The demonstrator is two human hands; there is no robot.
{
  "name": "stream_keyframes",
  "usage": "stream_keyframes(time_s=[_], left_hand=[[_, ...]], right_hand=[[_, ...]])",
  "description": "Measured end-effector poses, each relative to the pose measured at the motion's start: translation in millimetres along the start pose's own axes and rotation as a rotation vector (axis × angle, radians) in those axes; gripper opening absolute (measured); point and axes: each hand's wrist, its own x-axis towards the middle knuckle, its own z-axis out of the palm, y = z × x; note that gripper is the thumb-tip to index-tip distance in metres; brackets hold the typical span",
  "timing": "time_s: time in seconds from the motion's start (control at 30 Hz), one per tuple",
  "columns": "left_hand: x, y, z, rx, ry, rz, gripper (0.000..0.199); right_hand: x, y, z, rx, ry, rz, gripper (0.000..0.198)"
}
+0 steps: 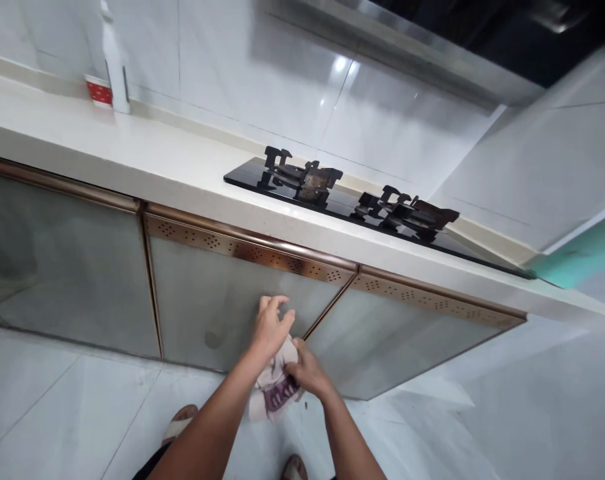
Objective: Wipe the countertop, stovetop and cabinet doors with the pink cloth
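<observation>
Head view: looking down at a kitchen run, so I'll place everything by the hob (247,175)
Feet: two feet in sandals (181,425) on big pale floor tiles (57,400), the lowest stuff below the hob
Cloth: pale pinkish cloth (281,395) with a purple patterned band, kinda bunched up, well below the hob and in front of the cabinets
Right hand: the right hand (306,368) has the cloth pinched with its thumb laid over it, below the hob
Left hand: the left hand (272,325) is a bit nearer the hob, fingers loosely curled with a gap to the thumb, nothing gripped; can't tell if it brushes the cloth
Cabinets: greyish doors (197,293) below the hob, coppery trim (252,252) along the top, dotted with little holes on two of them
Countertop: off-white slab (182,150) under the hob, running out to its left
Burners: two dark pan supports (315,181) standing side by side on the hob
Left end: tall white bottle (114,73) just beside a red and white cup (99,92), both well left of the hob
Wall: glossy light tiles (207,87) behind the hob
Hood: dark range hood (462,33) with a metallic edge, above the hob
</observation>
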Motion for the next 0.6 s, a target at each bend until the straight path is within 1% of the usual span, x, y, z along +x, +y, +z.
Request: stream_keyframes(time_s=[0.07,0.1,0.17,0.2,0.23,0.27,0.3,0.33,0.37,0.4,0.43,0.5,0.53,0.57,0.6], left_hand=[[-4.5,3.2,-6.5,-0.016,-0.248,-0.016,0.038],[-7.5,5.3,-9.6,-0.038,-0.366,-0.007,0.046],[-13.9,10.1,-13.5,-0.126,-0.586,-0.002,0.068],[-16.8,12.5,-13.6,-0.186,-0.676,-0.016,0.078],[-19.1,15.0,-12.4,-0.256,-0.742,-0.041,0.084],[-20.7,17.5,-10.0,-0.332,-0.771,-0.067,0.084],[-21.5,20.1,-7.0,-0.408,-0.753,-0.087,0.081],[-21.6,22.7,-3.7,-0.470,-0.684,-0.099,0.075],[-21.2,25.3,-0.9,-0.516,-0.567,-0.098,0.068],[-20.4,27.7,1.0,-0.548,-0.410,-0.083,0.062],[-19.4,29.7,1.7,-0.565,-0.227,-0.054,0.058],[-17.4,31.9,-1.2,-0.548,0.160,0.036,0.053],[-16.4,32.0,-4.7,-0.518,0.334,0.089,0.052],[-15.2,31.5,-9.1,-0.481,0.484,0.142,0.052],[-13.5,30.7,-14.3,-0.442,0.606,0.196,0.054]], right_hand=[[-10.9,-16.7,-27.5,0.049,-0.004,-0.064,0.038],[-17.3,-26.8,-41.1,0.078,-0.002,-0.104,0.038],[-29.3,-50.0,-66.3,0.120,0.007,-0.185,0.034],[-34.2,-62.2,-77.7,0.112,0.024,-0.222,0.030],[-38.1,-74.4,-88.7,0.083,0.047,-0.255,0.027],[-40.8,-86.2,-99.8,0.035,0.080,-0.290,0.025],[-42.4,-97.5,-111.7,-0.029,0.122,-0.328,0.025],[-42.7,-108.3,-125.1,-0.103,0.171,-0.366,0.026],[-41.5,-118.4,-140.5,-0.178,0.232,-0.403,0.027],[-38.6,-127.9,-157.8,-0.251,0.316,-0.441,0.029],[-33.7,-136.5,-176.7,-0.319,0.428,-0.481,0.031],[-17.1,-150.1,-215.3,-0.434,0.688,-0.554,0.032],[-5.8,-154.5,-232.5,-0.484,0.803,-0.580,0.032],[6.8,-157.0,-246.5,-0.536,0.878,-0.592,0.031],[20.0,-157.8,-256.5,-0.588,0.920,-0.589,0.031]])
